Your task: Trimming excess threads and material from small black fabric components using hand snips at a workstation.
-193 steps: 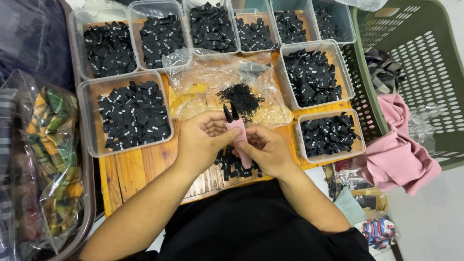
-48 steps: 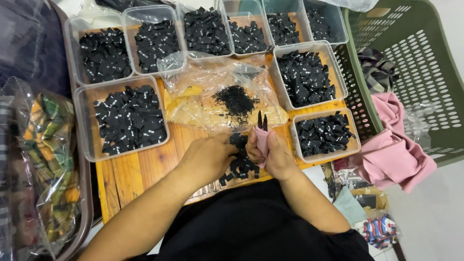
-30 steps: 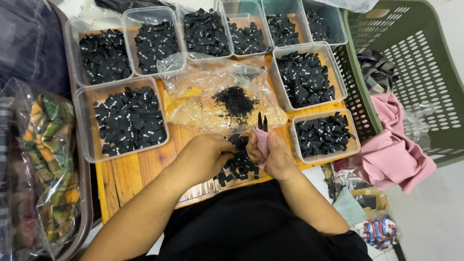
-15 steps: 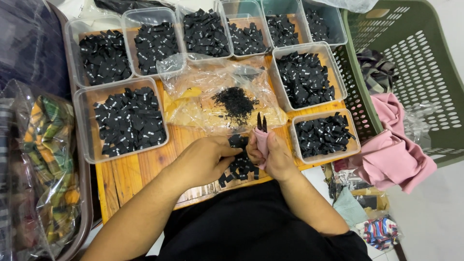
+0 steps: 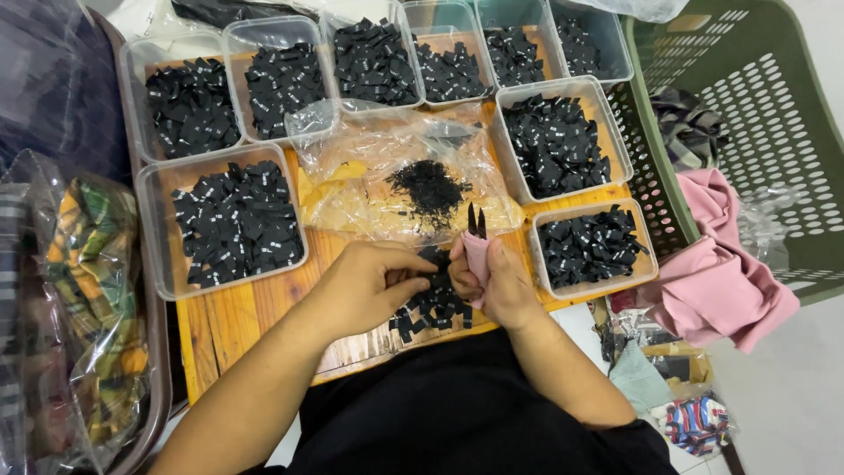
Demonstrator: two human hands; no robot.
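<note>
Far left: crinkled clear plastic bag of green and orange patterned cloth, well apart from both hands

Next, on the slatted light wooden board: rectangular clear plastic tub of small flat black fabric labels, just up and left of the left hand

Left hand low over the board, forearm slanting in from bottom left, knuckles up, fingers curled narrow with the tips pinched together at the loose pile of small black fabric labels; whether one label sits between the tips, cannot tell

Pile lying between the two hands, touching the left fingertips, partly hidden under the right hand's thumb side

Above the pile: crumpled clear plastic sheet bearing a heap of fine black thread trimmings

Right hand closed around pink-handled thread snips, thumb along the handle, short dark blades pointing up and away, forearm coming in from bottom right

Right of that hand, near it: smaller clear plastic tub of black labels; behind it a larger one

Far right: soft pink folded cloth against a green perforated plastic laundry basket
</note>
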